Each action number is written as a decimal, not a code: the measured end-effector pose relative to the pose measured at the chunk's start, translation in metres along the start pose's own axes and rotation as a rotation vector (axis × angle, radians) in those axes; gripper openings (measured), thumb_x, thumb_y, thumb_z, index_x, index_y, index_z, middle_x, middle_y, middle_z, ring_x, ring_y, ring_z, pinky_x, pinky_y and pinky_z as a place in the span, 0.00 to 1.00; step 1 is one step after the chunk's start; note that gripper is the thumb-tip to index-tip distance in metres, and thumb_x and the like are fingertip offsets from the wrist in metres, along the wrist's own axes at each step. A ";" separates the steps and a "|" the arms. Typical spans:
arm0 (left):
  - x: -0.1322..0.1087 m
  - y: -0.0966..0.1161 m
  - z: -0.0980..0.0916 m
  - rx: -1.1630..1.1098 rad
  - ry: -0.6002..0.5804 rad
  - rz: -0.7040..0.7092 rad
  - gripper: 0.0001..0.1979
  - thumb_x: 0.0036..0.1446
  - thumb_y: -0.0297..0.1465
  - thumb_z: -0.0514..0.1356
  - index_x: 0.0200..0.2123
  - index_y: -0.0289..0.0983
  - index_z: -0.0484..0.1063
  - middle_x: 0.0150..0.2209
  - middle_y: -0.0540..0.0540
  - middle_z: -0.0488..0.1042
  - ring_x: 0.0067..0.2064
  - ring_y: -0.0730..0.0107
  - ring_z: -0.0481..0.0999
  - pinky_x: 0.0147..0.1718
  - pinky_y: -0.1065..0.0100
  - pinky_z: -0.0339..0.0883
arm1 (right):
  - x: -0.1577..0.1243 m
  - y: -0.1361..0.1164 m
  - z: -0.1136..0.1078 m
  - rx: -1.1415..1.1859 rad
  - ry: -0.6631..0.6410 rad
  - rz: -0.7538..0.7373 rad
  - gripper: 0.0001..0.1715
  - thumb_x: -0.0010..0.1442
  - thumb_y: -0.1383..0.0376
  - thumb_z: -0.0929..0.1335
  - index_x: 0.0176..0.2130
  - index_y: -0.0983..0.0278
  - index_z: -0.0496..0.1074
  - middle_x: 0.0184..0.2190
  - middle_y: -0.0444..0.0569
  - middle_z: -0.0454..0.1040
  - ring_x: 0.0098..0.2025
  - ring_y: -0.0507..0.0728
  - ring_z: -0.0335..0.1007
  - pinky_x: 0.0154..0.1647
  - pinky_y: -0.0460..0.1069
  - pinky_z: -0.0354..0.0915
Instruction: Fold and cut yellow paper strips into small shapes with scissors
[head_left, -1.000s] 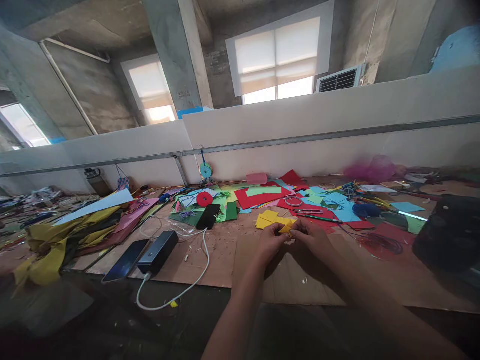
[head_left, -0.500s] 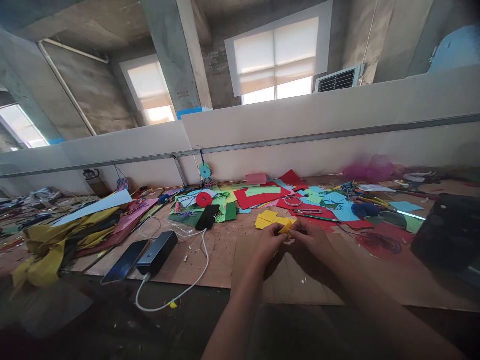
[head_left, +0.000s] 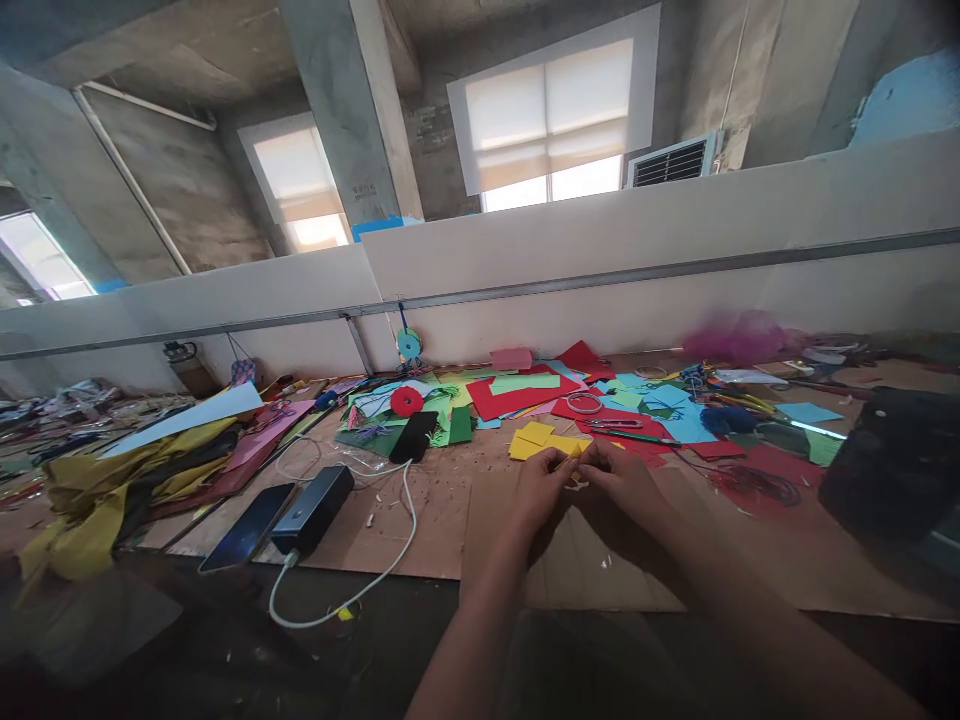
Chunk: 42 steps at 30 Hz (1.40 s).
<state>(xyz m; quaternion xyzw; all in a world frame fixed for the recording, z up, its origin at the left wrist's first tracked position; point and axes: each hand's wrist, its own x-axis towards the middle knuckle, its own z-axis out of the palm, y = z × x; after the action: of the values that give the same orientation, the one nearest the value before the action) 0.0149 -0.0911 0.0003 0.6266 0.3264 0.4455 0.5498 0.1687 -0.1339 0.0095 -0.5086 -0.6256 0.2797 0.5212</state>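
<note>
Paper (head_left: 574,450), bright yellow and small, sits between your two hands, just above the brown cardboard sheet (head_left: 491,510) at the front of the workbench (head_left: 382,545). Your left hand (head_left: 546,484) pinches it from one side with thumb and fingers, and your right hand (head_left: 621,482) grips it from the other, the fingertips of both nearly meeting. The piece looks folded, though your fingers cover too much of it to be sure.

Just beyond your left hand lies a cluster of yellow squares (head_left: 531,438), overlapping one another. Past your right hand you have a green pencil (head_left: 634,437) and, behind it, a pair of snips (head_left: 616,423), both over red sheets (head_left: 517,394). Blue paper pieces (head_left: 699,426) spread farther right, near a dark blue pom-pom (head_left: 726,420).

Well to your left, a power bank (head_left: 315,508) rests beside a smartphone (head_left: 249,525), its white cable (head_left: 412,508) looping over the bench edge. A red disc (head_left: 406,401) lies on green scraps (head_left: 460,425) farther back.
</note>
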 end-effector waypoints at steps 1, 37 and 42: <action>0.001 -0.001 0.000 -0.007 0.005 0.004 0.15 0.48 0.42 0.66 0.26 0.35 0.74 0.26 0.48 0.73 0.28 0.71 0.71 0.28 0.70 0.62 | 0.000 0.000 0.000 0.007 0.003 0.000 0.10 0.53 0.58 0.71 0.27 0.59 0.68 0.24 0.41 0.72 0.28 0.56 0.67 0.30 0.50 0.60; 0.003 0.006 0.004 -0.253 0.061 -0.106 0.22 0.41 0.47 0.68 0.29 0.34 0.73 0.28 0.46 0.75 0.23 0.74 0.73 0.24 0.73 0.59 | 0.004 0.004 0.000 0.089 -0.016 0.039 0.18 0.57 0.50 0.68 0.28 0.61 0.68 0.24 0.41 0.67 0.26 0.54 0.63 0.28 0.48 0.58; 0.002 0.007 0.004 -0.255 0.082 -0.106 0.23 0.41 0.48 0.68 0.28 0.34 0.71 0.25 0.49 0.72 0.22 0.75 0.72 0.23 0.74 0.58 | 0.004 0.007 0.002 0.027 -0.018 0.042 0.18 0.53 0.51 0.71 0.26 0.61 0.67 0.23 0.40 0.66 0.26 0.53 0.61 0.27 0.48 0.56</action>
<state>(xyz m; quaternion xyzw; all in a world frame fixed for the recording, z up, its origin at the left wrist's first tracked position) 0.0190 -0.0917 0.0073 0.5149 0.3220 0.4791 0.6337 0.1690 -0.1275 0.0044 -0.5119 -0.6157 0.3035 0.5165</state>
